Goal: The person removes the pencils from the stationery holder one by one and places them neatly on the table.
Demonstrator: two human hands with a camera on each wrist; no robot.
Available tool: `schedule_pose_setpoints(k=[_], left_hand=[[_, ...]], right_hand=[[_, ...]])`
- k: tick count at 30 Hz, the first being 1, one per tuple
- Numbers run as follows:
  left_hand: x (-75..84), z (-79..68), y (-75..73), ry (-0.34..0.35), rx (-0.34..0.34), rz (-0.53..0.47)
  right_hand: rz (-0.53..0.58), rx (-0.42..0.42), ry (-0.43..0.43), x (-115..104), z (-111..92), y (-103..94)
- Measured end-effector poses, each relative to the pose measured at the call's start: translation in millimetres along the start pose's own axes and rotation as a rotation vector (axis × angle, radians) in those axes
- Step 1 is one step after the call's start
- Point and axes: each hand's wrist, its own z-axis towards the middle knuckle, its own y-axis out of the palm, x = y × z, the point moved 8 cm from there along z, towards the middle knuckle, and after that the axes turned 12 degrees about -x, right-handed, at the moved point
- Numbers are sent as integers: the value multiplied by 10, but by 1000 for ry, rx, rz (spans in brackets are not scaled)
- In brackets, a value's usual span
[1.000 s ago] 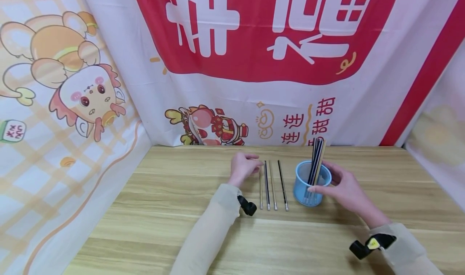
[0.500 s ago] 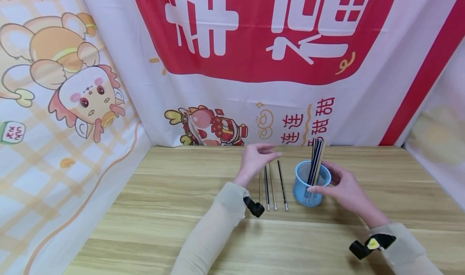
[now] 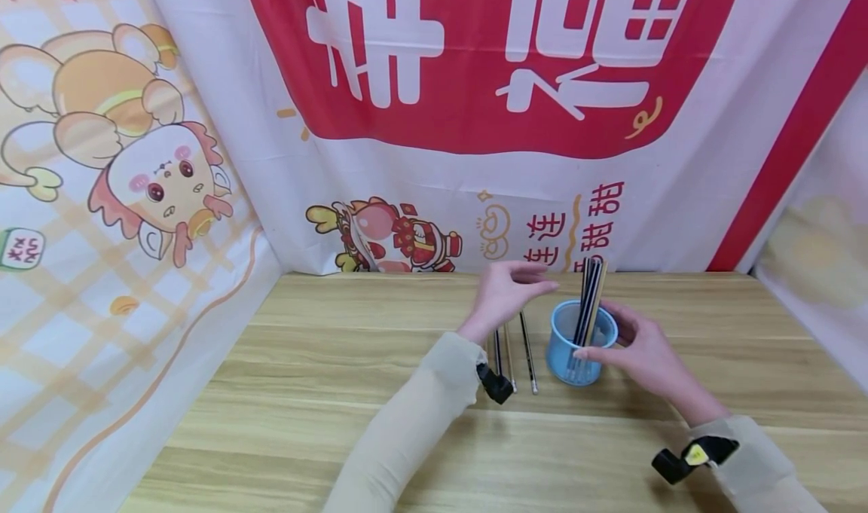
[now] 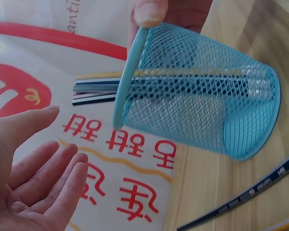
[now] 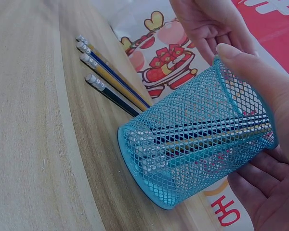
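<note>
A light blue mesh pencil cup stands upright on the table. My right hand grips its right side, the thumb at the rim and the fingers around the far side. Several pencils lean in the cup, their white eraser ends at the bottom as the right wrist view shows through the mesh. My left hand is empty, thumb and fingers spread apart, a short way left of the pencil tops. Below it several more pencils, dark and yellow, lie side by side on the table, partly hidden by the left wrist in the head view.
The wooden table ends at a white and red printed cloth hanging along the back. Another cartoon-printed cloth closes off the left side. Black wrist cameras are strapped over both sleeves.
My left hand has moved right, from beside the leftmost lying pencil across the row toward the cup, holding nothing. My right hand and the cup have stayed put.
</note>
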Motion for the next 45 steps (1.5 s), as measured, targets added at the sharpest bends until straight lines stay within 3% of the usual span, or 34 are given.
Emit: schedule_pose_setpoints(k=[10, 23, 33, 45], left_hand=[[99, 99, 237, 26, -66, 32], [-36, 184, 442, -5, -105, 81], [-123, 154, 482, -45, -103, 100], [-104, 161, 553, -16, -127, 125]], right_hand=[[4, 5, 11, -4, -3, -1], [19, 5, -3, 7, 16, 5], [16, 3, -2, -6, 9, 12], [19, 11, -22, 0, 11, 14]])
